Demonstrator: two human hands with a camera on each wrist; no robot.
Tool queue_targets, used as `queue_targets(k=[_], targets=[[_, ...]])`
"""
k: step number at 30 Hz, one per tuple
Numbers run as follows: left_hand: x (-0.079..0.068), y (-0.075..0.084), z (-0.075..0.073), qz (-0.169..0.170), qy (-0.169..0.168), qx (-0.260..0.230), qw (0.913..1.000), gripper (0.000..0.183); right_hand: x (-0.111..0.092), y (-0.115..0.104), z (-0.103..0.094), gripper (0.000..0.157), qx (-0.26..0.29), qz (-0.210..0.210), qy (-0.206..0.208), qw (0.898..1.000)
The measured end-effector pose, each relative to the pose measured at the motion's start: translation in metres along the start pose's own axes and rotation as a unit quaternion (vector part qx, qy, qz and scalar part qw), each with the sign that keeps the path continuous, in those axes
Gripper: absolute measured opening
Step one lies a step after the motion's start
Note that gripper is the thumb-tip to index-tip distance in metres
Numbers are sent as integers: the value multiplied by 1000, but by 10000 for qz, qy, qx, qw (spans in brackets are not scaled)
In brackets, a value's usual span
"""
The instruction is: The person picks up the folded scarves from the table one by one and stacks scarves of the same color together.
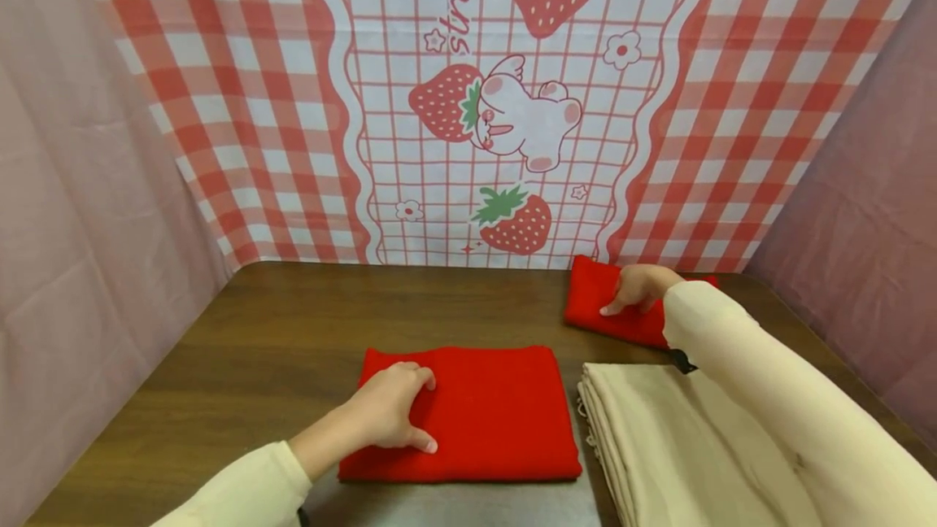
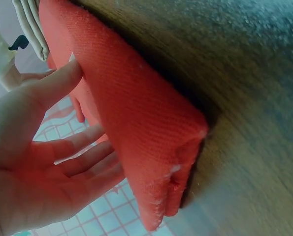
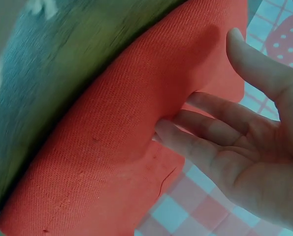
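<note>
A folded red knit cloth [image 1: 501, 413] lies flat near the front middle of the table. My left hand [image 1: 388, 407] is over its left side, thumb and fingers spread and touching the top; the left wrist view shows the thick folded edge [image 2: 131, 93] beside the fingertips. Farther back on the right lies a second, smaller folded red cloth [image 1: 591, 291]. On it rests my right hand [image 1: 638, 287], and in the right wrist view its fingertips press lightly into the ribbed fabric [image 3: 121, 103], thumb held apart. My right sleeve hides part of that cloth.
A thick folded beige cloth [image 1: 659, 437] with fringed edges lies at the front right, under my right forearm. A checked strawberry-print curtain [image 1: 271, 104] hangs along the table's back edge. Pink drapes [image 1: 95, 226] close off both sides of the brown wooden table [image 1: 256, 332].
</note>
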State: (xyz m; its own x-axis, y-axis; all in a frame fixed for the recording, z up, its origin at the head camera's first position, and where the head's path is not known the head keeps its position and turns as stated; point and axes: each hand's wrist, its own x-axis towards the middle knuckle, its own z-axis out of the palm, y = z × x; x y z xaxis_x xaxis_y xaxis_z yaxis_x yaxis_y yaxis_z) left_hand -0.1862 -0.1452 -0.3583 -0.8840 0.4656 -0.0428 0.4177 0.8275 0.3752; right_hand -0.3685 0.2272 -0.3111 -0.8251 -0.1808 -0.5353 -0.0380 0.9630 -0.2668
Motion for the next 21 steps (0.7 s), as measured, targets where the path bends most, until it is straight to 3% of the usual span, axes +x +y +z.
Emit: queue_targets(k=[6,21], targets=[[1,0,1,-25,-15,45,10000,61,4,-14,2,65,-78,-24,17,10000],[0,0,2,44,38,0,10000,60,13,-52,12,61,-44,-348,37,9994]])
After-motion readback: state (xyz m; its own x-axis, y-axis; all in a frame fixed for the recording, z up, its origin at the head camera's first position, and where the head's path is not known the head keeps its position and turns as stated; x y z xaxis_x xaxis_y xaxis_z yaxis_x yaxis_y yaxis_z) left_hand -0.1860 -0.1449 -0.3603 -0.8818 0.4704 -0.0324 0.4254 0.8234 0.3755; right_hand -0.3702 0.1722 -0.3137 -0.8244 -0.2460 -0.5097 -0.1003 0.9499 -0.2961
